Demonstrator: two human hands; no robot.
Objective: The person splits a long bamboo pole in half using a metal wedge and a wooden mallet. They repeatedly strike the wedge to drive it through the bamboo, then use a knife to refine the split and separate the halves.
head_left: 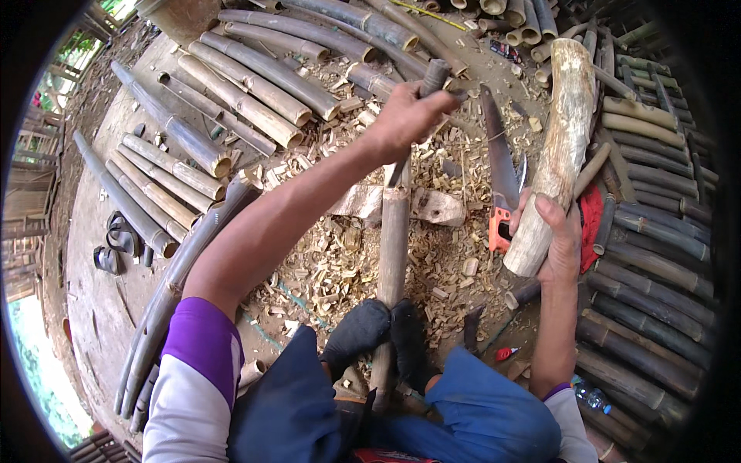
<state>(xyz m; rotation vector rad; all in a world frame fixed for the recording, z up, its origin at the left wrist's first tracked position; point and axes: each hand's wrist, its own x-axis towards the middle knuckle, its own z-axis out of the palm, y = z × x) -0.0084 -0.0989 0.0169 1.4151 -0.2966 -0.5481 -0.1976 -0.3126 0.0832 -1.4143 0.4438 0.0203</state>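
My left hand (417, 116) is wrapped round the dark handle of a chisel (435, 77). The narrow blade points down at the upper part of a bamboo pole (394, 247), where a pale cut shows. A rough wooden block (438, 208) lies crosswise under that pole, and my two dark-socked feet (359, 330) press against its sides lower down. On the right, my right hand (557, 231) grips the lower end of a thick, pale wooden log (562, 131), which stands raised and tilted. Part of my right palm and fingers is hidden behind the log.
A handsaw (500, 166) with an orange handle lies left of the log. Wood chips (332, 262) cover the ground round the pole. Bamboo lengths (255, 85) lie at the far left, more bamboo (656, 285) is stacked at the right. Sandals (120, 239) sit at the left.
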